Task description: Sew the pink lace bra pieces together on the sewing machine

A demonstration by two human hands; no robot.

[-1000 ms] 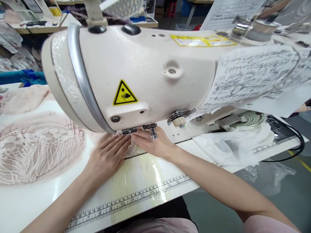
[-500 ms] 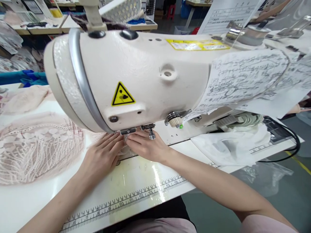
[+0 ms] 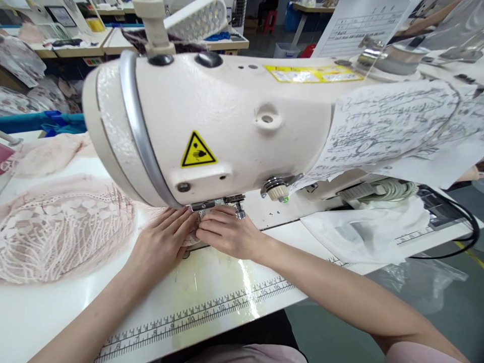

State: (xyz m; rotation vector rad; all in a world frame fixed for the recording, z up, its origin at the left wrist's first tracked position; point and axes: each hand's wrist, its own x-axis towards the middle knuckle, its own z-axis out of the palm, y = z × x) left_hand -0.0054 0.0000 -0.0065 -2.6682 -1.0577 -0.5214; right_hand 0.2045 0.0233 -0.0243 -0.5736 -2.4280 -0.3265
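A cream sewing machine (image 3: 212,126) fills the middle of the view, its head over the white table (image 3: 45,307). My left hand (image 3: 161,244) lies flat on a small piece of pink lace (image 3: 191,238) just under the presser foot (image 3: 212,204), fingers stretched forward. My right hand (image 3: 227,232) sits beside it with fingers curled, pressing the same lace at the needle. The fingertips of both hands touch. The needle itself is hidden behind the machine head.
A large heap of pink lace fabric (image 3: 56,227) lies at the left. A ruler strip (image 3: 196,317) runs along the table's front edge. Printed paper sheets (image 3: 397,126) hang off the machine arm, with white cloth (image 3: 363,227) and a black cable (image 3: 461,222) at right.
Both hands have drawn slightly closer together under the presser foot, with the right fingers curling in more. The view shifted a little.
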